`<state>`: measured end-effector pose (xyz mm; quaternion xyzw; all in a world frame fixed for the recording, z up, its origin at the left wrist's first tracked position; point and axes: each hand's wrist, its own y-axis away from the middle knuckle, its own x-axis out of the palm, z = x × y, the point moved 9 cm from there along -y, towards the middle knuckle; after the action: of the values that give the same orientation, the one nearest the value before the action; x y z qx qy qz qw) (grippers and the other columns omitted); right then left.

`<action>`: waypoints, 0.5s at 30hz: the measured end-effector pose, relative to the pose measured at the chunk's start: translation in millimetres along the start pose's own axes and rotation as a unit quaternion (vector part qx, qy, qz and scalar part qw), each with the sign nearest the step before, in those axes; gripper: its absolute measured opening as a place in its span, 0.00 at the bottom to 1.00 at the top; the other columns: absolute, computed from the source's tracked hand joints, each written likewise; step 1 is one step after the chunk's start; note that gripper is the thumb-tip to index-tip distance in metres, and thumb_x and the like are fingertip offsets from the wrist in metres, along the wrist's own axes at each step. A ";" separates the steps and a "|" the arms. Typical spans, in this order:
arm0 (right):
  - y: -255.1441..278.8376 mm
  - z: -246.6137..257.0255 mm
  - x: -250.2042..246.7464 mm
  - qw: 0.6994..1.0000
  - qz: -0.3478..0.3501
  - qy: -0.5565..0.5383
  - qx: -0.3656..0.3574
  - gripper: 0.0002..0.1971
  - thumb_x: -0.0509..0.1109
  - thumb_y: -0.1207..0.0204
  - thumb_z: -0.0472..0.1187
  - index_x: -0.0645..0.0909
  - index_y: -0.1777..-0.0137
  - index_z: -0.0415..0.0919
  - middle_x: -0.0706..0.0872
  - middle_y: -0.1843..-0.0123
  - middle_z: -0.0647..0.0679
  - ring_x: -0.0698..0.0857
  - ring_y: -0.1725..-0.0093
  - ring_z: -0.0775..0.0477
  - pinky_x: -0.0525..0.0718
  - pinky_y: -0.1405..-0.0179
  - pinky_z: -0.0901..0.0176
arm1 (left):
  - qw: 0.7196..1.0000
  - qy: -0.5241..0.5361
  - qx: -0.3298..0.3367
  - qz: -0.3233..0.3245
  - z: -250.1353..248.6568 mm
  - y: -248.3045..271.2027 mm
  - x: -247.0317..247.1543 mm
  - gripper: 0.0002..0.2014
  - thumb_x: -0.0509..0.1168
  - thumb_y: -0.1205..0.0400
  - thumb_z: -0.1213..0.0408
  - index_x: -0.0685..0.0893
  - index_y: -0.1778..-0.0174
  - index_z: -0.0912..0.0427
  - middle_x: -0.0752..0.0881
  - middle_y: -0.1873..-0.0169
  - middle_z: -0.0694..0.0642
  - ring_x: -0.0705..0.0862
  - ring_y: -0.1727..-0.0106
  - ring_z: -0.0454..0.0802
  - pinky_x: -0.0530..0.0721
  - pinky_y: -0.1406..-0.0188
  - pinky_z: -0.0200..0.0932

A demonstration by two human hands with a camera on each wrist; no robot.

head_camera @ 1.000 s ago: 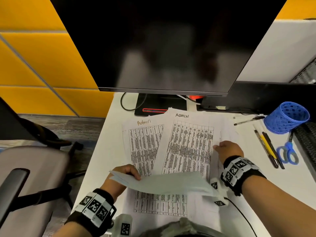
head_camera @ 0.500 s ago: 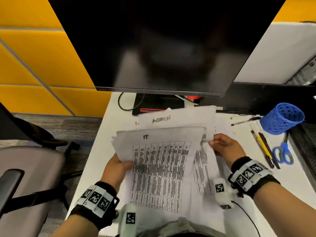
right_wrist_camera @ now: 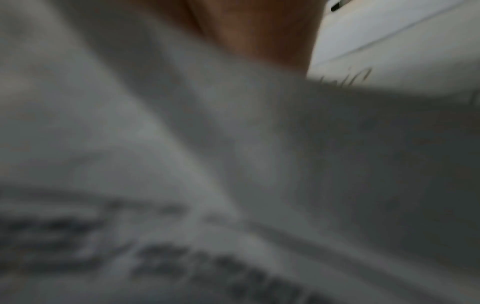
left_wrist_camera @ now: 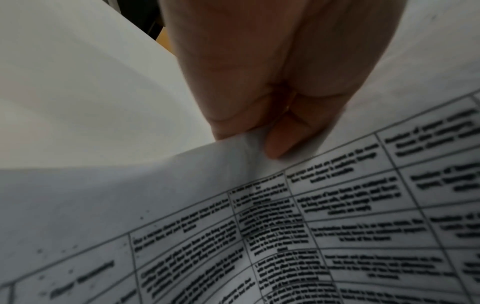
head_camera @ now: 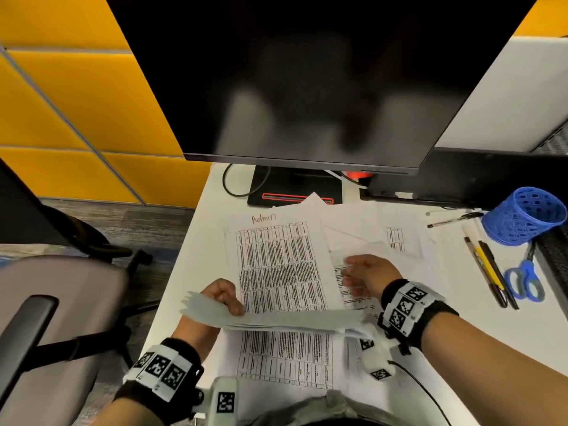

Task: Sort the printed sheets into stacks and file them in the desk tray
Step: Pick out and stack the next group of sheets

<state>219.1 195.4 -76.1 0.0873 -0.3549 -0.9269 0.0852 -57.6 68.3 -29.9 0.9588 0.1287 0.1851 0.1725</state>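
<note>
My left hand (head_camera: pixel 222 298) grips a thin stack of printed sheets (head_camera: pixel 282 319) by its left edge, held nearly flat and seen edge-on above the desk. In the left wrist view the thumb and a finger pinch the paper edge (left_wrist_camera: pixel 249 144) above a printed table. A sheet headed "Admin" (head_camera: pixel 276 265) lies flat on the white desk (head_camera: pixel 196 272) under the stack. My right hand (head_camera: pixel 367 273) sits just right of it, its fingers curled on the edge of a blurred sheet (head_camera: pixel 344 272) over a loose pile of sheets (head_camera: pixel 384 235). The right wrist view is blurred paper.
A big dark monitor (head_camera: pixel 307 81) hangs over the desk's back, its stand (head_camera: pixel 295 189) behind the papers. At right lie pens (head_camera: pixel 488 272), blue scissors (head_camera: pixel 525 281), a blue mesh cup (head_camera: pixel 522 216) and a black mesh edge (head_camera: pixel 553 259). A grey chair (head_camera: pixel 55 318) stands left.
Half a second ago my left hand tilted the stack up, showing a sheet headed "IT"; now it is lowered flat. My right hand lifted an Admin sheet, then came down over the right pile.
</note>
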 end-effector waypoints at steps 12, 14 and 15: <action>9.6 26.7 9.3 0.973 -0.027 0.218 -0.072 0.13 0.57 0.19 0.29 0.80 0.62 0.38 0.80 0.60 0.47 0.77 0.62 0.50 0.79 0.65 0.64 | 0.997 -0.037 -0.054 -0.046 8.4 1.3 -4.7 0.18 0.67 0.38 0.74 0.85 0.51 0.70 0.92 0.55 0.64 0.90 0.53 0.56 0.81 0.46 0.50; 12.5 25.0 -7.4 0.974 -0.043 0.209 -0.079 0.11 0.63 0.22 0.30 0.81 0.63 0.43 0.82 0.64 0.52 0.79 0.62 0.51 0.74 0.64 0.67 | 0.997 -0.023 -0.049 -0.047 3.4 -0.4 -1.7 0.20 0.72 0.36 0.72 0.84 0.47 0.66 0.92 0.53 0.60 0.90 0.50 0.53 0.81 0.44 0.50; 12.3 20.4 -14.3 0.978 -0.033 0.193 -0.073 0.10 0.67 0.24 0.31 0.81 0.63 0.45 0.84 0.64 0.53 0.81 0.60 0.49 0.76 0.62 0.66 | 0.998 -0.018 -0.044 -0.052 0.5 -2.3 -0.5 0.22 0.73 0.33 0.68 0.83 0.42 0.64 0.91 0.49 0.59 0.89 0.45 0.54 0.79 0.38 0.52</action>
<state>229.7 202.7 -51.5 0.2702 -0.2603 -0.9181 0.1278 -58.3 70.1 -31.4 0.9456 0.1670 0.1637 0.2260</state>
